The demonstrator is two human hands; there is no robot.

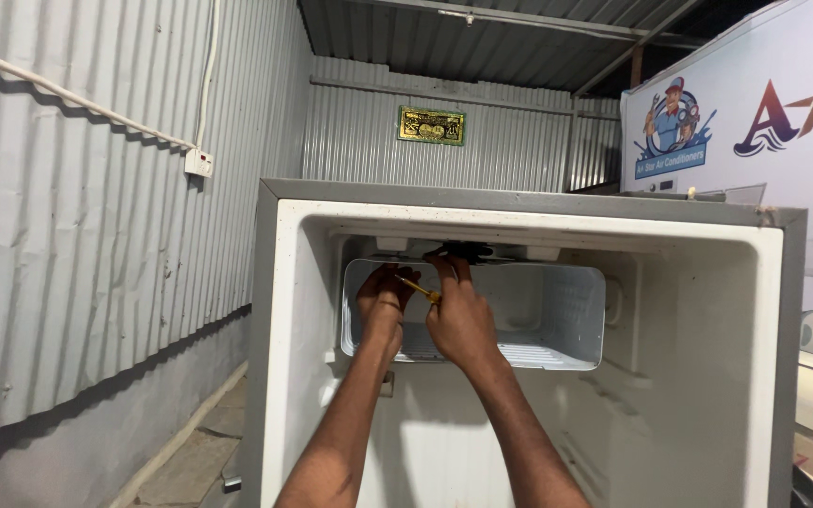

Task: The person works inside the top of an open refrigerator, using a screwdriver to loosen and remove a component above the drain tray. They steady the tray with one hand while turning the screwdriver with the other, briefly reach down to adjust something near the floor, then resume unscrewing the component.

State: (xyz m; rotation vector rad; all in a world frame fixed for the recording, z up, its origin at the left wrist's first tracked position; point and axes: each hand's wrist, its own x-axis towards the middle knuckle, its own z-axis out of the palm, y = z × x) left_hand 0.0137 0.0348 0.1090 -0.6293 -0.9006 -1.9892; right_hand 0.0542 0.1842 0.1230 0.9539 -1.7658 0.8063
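Yellow-handled screwdriver (419, 289) is pinched in the left hand (381, 303) inside the white fridge (689, 376); right hand (461, 320) has fingers closed up at the black part (466, 250).

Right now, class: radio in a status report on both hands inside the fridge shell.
Left hand gripping yellow screwdriver. Right hand raised, fingers on dark fitting above freezer box. Nothing blocking the hands.

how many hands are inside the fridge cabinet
2. The left hand holds a yellow-handled screwdriver at the freezer box opening; the right hand reaches up to the dark fitting above it.
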